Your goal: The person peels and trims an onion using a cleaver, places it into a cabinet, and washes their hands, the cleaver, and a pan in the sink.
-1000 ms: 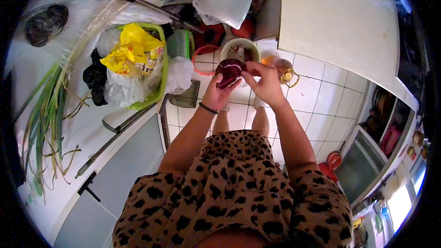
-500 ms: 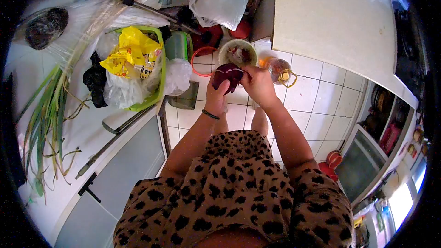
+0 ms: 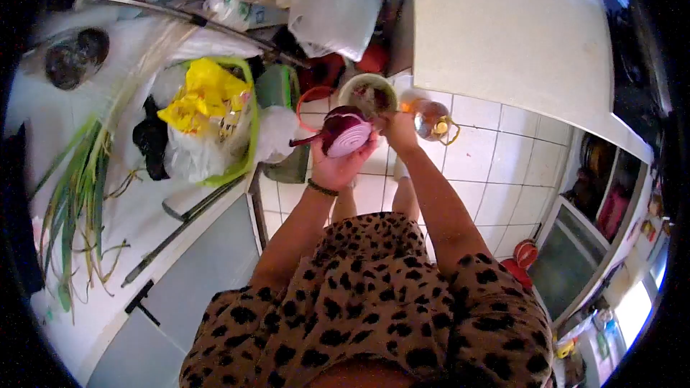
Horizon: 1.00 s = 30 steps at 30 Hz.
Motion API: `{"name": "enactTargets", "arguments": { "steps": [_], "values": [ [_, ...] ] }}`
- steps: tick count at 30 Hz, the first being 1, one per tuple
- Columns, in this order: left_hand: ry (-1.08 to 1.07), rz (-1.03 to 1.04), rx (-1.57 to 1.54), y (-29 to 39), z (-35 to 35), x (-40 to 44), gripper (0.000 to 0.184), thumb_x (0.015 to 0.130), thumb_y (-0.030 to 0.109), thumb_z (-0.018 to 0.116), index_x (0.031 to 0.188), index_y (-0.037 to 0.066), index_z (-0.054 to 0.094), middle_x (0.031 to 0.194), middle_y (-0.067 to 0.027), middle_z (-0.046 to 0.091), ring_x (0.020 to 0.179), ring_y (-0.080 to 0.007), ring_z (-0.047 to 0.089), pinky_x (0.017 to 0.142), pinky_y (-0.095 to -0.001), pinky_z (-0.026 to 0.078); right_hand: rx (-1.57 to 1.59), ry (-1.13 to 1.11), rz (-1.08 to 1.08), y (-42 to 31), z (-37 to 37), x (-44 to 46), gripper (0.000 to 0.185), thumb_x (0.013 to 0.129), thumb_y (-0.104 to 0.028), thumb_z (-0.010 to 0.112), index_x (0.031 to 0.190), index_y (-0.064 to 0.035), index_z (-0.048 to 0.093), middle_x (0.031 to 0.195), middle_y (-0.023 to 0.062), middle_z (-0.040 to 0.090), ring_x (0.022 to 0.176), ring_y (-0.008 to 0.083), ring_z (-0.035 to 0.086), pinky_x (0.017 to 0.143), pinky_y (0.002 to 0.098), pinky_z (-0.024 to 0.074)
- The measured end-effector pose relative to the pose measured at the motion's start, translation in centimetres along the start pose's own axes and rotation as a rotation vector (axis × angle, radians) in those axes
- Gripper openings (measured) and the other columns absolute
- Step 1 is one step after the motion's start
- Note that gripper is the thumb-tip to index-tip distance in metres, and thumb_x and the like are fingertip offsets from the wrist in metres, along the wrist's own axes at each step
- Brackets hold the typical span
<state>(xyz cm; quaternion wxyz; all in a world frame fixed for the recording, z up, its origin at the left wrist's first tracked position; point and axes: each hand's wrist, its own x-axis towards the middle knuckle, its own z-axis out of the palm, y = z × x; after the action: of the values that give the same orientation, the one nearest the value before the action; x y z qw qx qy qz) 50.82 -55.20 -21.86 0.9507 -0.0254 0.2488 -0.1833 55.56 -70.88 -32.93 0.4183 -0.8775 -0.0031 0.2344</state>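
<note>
A cut red onion (image 3: 346, 131) lies in my left hand (image 3: 338, 167), its pale ringed face turned up toward me. The fingers are wrapped round it from below, and a dark strip of skin sticks out at its left side. Just right of the onion, my right hand (image 3: 399, 131) hangs over the near rim of a round pale bin (image 3: 393, 92). Its fingertips are pressed together, and whatever they hold is hidden. Dark scraps (image 3: 368, 95) show inside the bin.
A green-rimmed basket (image 3: 253, 111) with a yellow bag (image 3: 208, 93) stands on the left counter near leafy green stalks (image 3: 85, 187). An amber bottle (image 3: 430, 121) is on the tiled floor. A large pale panel (image 3: 510, 36) juts out at upper right.
The onion has turned so its cut face now shows. My right hand has come away from it toward the bin's rim.
</note>
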Motion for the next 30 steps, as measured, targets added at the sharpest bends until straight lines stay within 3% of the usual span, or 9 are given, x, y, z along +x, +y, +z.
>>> {"name": "enactTargets", "arguments": {
  "steps": [2, 5, 6, 8, 10, 16, 21, 24, 30],
  "values": [
    [0.167, 0.032, -0.063, 0.6, -0.7, 0.1, 0.082, 0.073, 0.053, 0.061, 0.129, -0.002, 0.04, 0.131, -0.0231, 0.043, 0.12, -0.038, 0.042, 0.106, -0.0494, 0.033, -0.443, -0.072, -0.164, 7.3, 4.7, 2.9, 0.028, 0.087, -0.016, 0.047, 0.104, 0.0021, 0.06, 0.081, 0.0216, 0.066, 0.077, 0.0356, 0.065, 0.063, 0.0455, 0.0521],
    [0.166, 0.04, 0.104, 1.2, -0.6, -0.4, 0.077, 0.076, 0.051, 0.063, 0.131, 0.002, 0.04, 0.13, -0.0198, 0.046, 0.119, -0.0375, 0.043, 0.105, -0.049, 0.035, -0.273, -0.209, 0.002, -3.9, -3.8, -0.8, 0.047, 0.084, -0.01, 0.048, 0.13, -0.0008, 0.041, 0.093, 0.0258, 0.063, 0.08, 0.0399, 0.063, 0.068, 0.0488, 0.0511],
    [0.147, 0.059, 0.22, 1.1, 0.0, -0.8, 0.075, 0.077, 0.05, 0.063, 0.131, 0.002, 0.04, 0.129, -0.0189, 0.047, 0.118, -0.0375, 0.045, 0.104, -0.049, 0.036, -0.131, -0.109, -0.226, -3.3, -4.2, -1.4, 0.059, 0.081, -0.005, 0.051, 0.138, -0.0063, 0.033, 0.099, 0.0257, 0.061, 0.082, 0.0416, 0.062, 0.07, 0.0479, 0.051],
    [0.143, 0.113, 0.303, 1.2, 0.2, -1.7, 0.069, 0.083, 0.048, 0.058, 0.132, 0.002, 0.04, 0.13, -0.0181, 0.048, 0.119, -0.0378, 0.046, 0.104, -0.0473, 0.037, 0.146, -0.088, -0.488, -7.2, -8.8, -5.1, 0.078, 0.075, 0.0, 0.062, 0.143, -0.012, 0.027, 0.136, 0.0205, 0.042, 0.12, 0.036, 0.047, 0.101, 0.0423, 0.0396],
    [0.114, 0.11, 0.653, 0.6, 1.3, -2.4, 0.066, 0.085, 0.041, 0.06, 0.132, 0.0, 0.037, 0.13, -0.0152, 0.047, 0.12, -0.0308, 0.047, 0.103, -0.0459, 0.039, 0.202, -0.167, -0.601, -10.7, -13.3, -8.1, 0.087, 0.074, -0.004, 0.067, 0.146, -0.0127, 0.018, 0.147, 0.0179, 0.026, 0.133, 0.0352, 0.03, 0.111, 0.0423, 0.0269],
    [-0.145, -0.013, 1.114, -6.0, 8.9, -3.8, 0.071, 0.089, 0.05, 0.053, 0.137, 0.004, 0.03, 0.135, -0.0115, 0.043, 0.121, -0.0253, 0.046, 0.1, -0.0401, 0.04, 0.293, -0.096, -0.566, -13.4, -18.9, -13.9, 0.076, 0.069, -0.007, 0.074, 0.135, -0.0076, 0.035, 0.133, 0.016, 0.041, 0.122, 0.0325, 0.044, 0.102, 0.0409, 0.037],
    [-0.255, -0.11, 1.135, -10.4, 16.9, -3.8, 0.074, 0.092, 0.059, 0.035, 0.147, 0.026, -0.003, 0.138, -0.0089, 0.038, 0.125, -0.0244, 0.042, 0.098, -0.0395, 0.04, 0.589, 0.248, -0.527, -12.4, -24.2, -18.1, 0.069, 0.065, -0.012, 0.081, 0.123, -0.0036, 0.044, 0.115, 0.014, 0.051, 0.111, 0.0278, 0.051, 0.095, 0.0363, 0.0428],
    [-0.177, 0.154, 1.746, -11.0, 16.9, -0.9, 0.06, 0.097, 0.044, 0.041, 0.145, 0.012, 0.022, 0.134, -0.0112, 0.044, 0.117, -0.0224, 0.049, 0.095, -0.0349, 0.044, 0.576, 0.625, -0.36, -12.3, -27.5, -22.5, 0.064, 0.069, 0.004, 0.073, 0.123, -0.0056, 0.04, 0.115, 0.0108, 0.051, 0.105, 0.0204, 0.056, 0.091, 0.0319, 0.0477],
    [-0.303, -0.83, 1.047, -22.6, 23.5, -1.5, 0.055, 0.098, 0.048, 0.033, 0.13, 0.005, 0.043, 0.126, -0.0108, 0.052, 0.11, -0.0235, 0.053, 0.097, -0.0376, 0.041, 0.07, 1.149, -0.425, -9.5, -32.5, -28.5, 0.066, 0.059, 0.005, 0.069, 0.119, -0.0072, 0.044, 0.119, 0.0171, 0.046, 0.112, 0.0382, 0.046, 0.095, 0.0395, 0.0409]
  ]
}}
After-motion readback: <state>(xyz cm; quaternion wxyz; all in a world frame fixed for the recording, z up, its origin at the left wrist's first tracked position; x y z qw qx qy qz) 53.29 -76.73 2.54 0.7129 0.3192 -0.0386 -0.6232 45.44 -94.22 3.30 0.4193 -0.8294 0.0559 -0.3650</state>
